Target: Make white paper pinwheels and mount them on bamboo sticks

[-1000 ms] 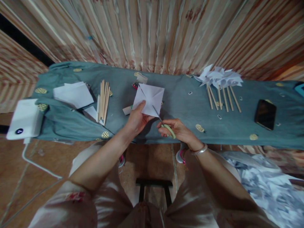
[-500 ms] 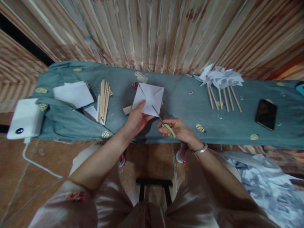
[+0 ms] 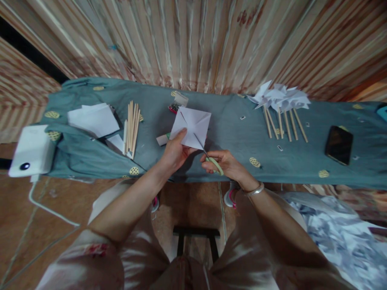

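- White paper square (image 3: 198,123): right of the stick bundle (image 3: 132,131), a dark slit at its far-left corner.
- Your left hand (image 3: 174,155): pinching the square, thumb on top, between bundle and scissors.
- Your right hand (image 3: 228,163): gripping green-handled scissors (image 3: 217,165), farther right of the bundle, blades at the square's near corner.
- Risks: an overlong snip could split the centre or nick your thumb; a slack pinch could let the cut wander.

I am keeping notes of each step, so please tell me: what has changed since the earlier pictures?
The white paper square shifted slightly right, toward the scissors handle. Nothing was taken up or let go. The loose sticks, pinwheels and phone stayed as they were.
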Motion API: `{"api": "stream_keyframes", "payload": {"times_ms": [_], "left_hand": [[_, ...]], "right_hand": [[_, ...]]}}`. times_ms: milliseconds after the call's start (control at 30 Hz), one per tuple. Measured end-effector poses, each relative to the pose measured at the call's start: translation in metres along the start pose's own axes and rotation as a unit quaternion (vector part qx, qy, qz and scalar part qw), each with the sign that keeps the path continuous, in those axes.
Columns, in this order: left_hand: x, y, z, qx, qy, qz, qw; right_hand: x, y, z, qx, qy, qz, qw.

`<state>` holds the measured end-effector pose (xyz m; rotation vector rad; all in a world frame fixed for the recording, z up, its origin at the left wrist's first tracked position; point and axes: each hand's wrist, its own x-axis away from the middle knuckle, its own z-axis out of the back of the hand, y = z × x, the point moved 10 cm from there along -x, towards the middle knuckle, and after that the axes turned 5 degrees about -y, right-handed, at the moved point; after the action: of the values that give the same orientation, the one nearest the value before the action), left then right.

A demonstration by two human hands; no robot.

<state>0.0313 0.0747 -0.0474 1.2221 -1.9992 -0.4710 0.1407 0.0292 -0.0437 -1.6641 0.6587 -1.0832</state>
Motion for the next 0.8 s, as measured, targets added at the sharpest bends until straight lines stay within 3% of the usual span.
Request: {"api": "stream_keyframes", "payload": {"times_ms": [100, 800], "left_hand": [[0.0009, 0.0043, 0.0001, -0.027, 0.002, -0.025, 0.999], [0.0026, 0.0012, -0.0031, -0.016, -0.004, -0.021, 1.0]], "right_hand": [[-0.0003, 0.0001, 0.0006, -0.006, 0.004, 0.002, 1.0], [-0.0016, 0.0052, 0.0041, 0.003, 0.002, 0.013, 1.0]]}}
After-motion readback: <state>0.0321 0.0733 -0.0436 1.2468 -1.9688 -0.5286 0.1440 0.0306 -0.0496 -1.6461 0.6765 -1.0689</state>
